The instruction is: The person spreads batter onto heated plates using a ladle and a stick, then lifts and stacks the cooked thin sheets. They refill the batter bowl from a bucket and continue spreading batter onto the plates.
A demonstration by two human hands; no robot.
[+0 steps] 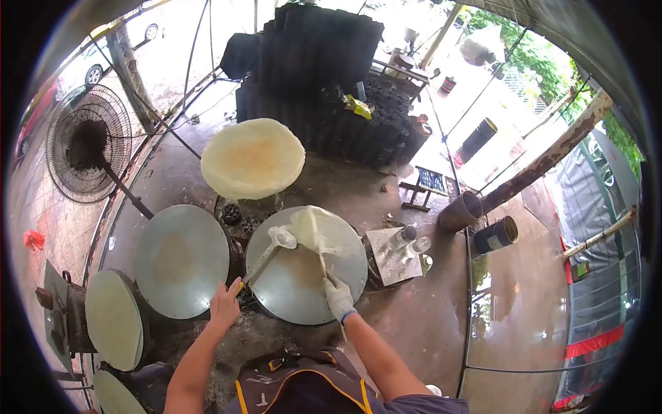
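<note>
Fingers (339,293) on a stick under a thin, pale, perhaps translucent sheet (318,231).

A thin, pale, translucent crepe sheet (318,231) lies half lifted and folded over the far part of the round grey griddle (303,290), draped on a slim stick (318,252); a ladle (276,245) rests slantwise beside it.

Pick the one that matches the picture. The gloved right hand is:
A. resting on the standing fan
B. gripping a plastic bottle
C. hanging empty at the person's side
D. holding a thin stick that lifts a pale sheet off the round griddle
D: the right hand, in a white glove, grips a thin stick running up under the pale sheet over the round griddle.
</note>
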